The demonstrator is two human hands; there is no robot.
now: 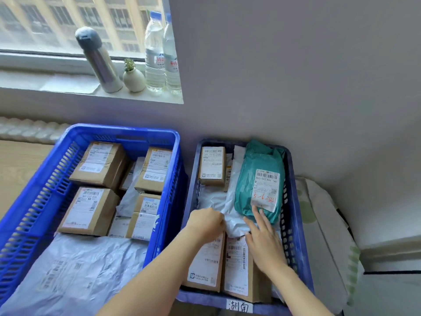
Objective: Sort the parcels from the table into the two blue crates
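White crumpled plastic mailer bag (230,213) sits in the dark blue right crate (296,236), between brown cardboard boxes (206,265) and a teal plastic mailer (257,179). Head view: left hand (206,221) has its fingers curled and looks to be pinching the bag's near edge. Right hand (265,245) has its fingers spread, flat on the bag. We judge it light, floppy and slick. Grab a bunched fold, not the flat face.

Left crate (120,131): bright blue, holding brown boxes (91,210) and a flat white bag (75,270).
Right crate (293,236): darker blue, holding small boxes (211,165), a crumpled white bag (234,222), and a green bag (257,169) lying on top.
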